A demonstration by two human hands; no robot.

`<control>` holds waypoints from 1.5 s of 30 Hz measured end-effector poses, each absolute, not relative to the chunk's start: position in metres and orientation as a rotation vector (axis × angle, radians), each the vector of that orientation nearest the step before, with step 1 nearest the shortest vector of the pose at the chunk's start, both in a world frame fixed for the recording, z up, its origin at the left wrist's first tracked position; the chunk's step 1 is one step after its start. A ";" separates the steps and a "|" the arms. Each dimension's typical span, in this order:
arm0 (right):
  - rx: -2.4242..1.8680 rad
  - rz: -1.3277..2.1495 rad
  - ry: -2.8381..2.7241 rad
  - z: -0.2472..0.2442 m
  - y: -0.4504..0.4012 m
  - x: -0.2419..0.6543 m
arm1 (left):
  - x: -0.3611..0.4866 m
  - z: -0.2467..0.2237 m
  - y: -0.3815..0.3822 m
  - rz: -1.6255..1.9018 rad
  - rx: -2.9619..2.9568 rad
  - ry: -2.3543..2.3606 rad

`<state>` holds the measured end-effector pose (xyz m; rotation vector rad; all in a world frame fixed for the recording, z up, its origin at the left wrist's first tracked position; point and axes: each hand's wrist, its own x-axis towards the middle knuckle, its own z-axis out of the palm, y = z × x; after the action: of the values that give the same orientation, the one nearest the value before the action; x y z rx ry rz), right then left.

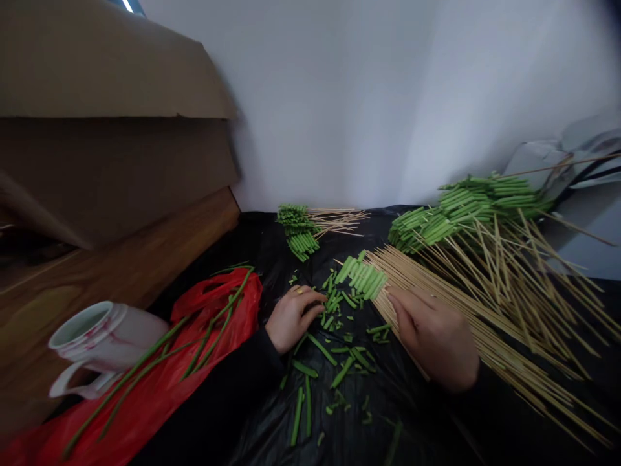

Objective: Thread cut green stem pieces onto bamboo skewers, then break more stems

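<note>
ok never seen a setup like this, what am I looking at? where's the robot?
No robot: you see a person's bare left hand and right hand. The single picture comes from a camera worn on their head, looking forward and down.

A black plastic sheet covers the surface. On it lie loose cut green pieces, bare thin sticks, and a small pile and a larger pile of green pieces on sticks. At the left are a red bag with long green stems across it, and a white mug.

The left hand is at the loose pieces; the right is over the sticks, beside a short green row. Whether either grips anything is unclear.
</note>
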<state>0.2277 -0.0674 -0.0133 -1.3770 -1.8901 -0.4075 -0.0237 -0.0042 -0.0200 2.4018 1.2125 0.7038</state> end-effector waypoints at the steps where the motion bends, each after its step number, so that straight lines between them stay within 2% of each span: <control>1: -1.382 -0.423 -1.885 -0.013 -0.067 0.228 | -0.024 -0.021 -0.004 0.686 2.445 1.203; 7: -1.407 -0.427 -1.883 -0.015 -0.065 0.228 | -0.022 -0.003 0.006 0.663 2.398 1.270; 12: -1.431 -0.398 -1.884 -0.018 -0.061 0.233 | -0.012 0.014 0.024 0.477 2.381 1.340; 20: -1.398 -0.494 -1.842 -0.014 -0.056 0.238 | 0.011 0.004 0.047 0.303 2.330 1.767; 28: -1.368 -0.541 -1.836 -0.013 -0.056 0.237 | 0.012 0.001 0.050 0.251 2.396 1.696; 32: -1.378 -0.481 -1.860 -0.013 -0.057 0.237 | -0.012 0.007 0.048 0.496 2.248 1.649; 37: -1.354 -0.408 -1.915 -0.018 -0.063 0.229 | -0.034 0.000 0.032 0.872 1.526 1.261; 40: -1.309 -0.334 -1.993 -0.022 -0.069 0.220 | -0.032 -0.007 0.022 0.965 1.173 1.133; 45: -1.283 -0.289 -2.064 -0.029 -0.076 0.211 | -0.027 -0.009 0.015 0.971 0.963 1.006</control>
<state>0.2111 -0.0762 -0.0290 -1.2828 -2.0640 -0.2888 -0.0271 0.0152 -0.0094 0.9628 1.0062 0.9706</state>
